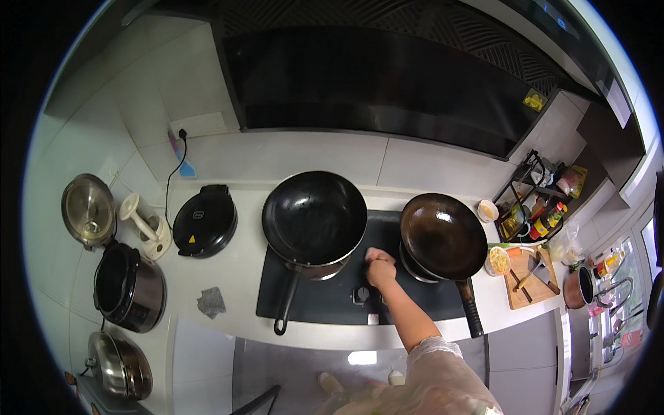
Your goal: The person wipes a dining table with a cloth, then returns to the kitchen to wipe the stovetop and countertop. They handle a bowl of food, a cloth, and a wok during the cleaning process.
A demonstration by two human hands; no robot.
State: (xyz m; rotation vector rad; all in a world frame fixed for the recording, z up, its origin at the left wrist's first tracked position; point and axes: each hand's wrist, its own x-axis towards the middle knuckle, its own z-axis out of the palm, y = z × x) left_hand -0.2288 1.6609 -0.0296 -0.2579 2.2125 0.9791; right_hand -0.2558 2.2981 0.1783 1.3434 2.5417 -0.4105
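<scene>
My right hand (381, 267) reaches over the black glass gas hob (332, 301), between two woks, with its fingers curled. Whether anything is inside the fingers cannot be seen. A large black wok (314, 218) sits on the left burner, its long handle (287, 306) pointing towards me. On the right burner rests a brown-black, worn wok (441, 236), tilted, with its handle (470, 311) over the counter's front edge. Below my hand is a control knob (362, 295). My left hand is out of view.
Left stand a black electric griddle (205, 223), an open pressure cooker (132, 290), a steel pot (119, 365) and a grey cloth (211, 302). Right are a bowl of beaten-egg-like food (499, 261), a cutting board (542, 295) with a cleaver (542, 272), and a seasoning rack (534, 202). A range hood (373, 83) hangs ahead.
</scene>
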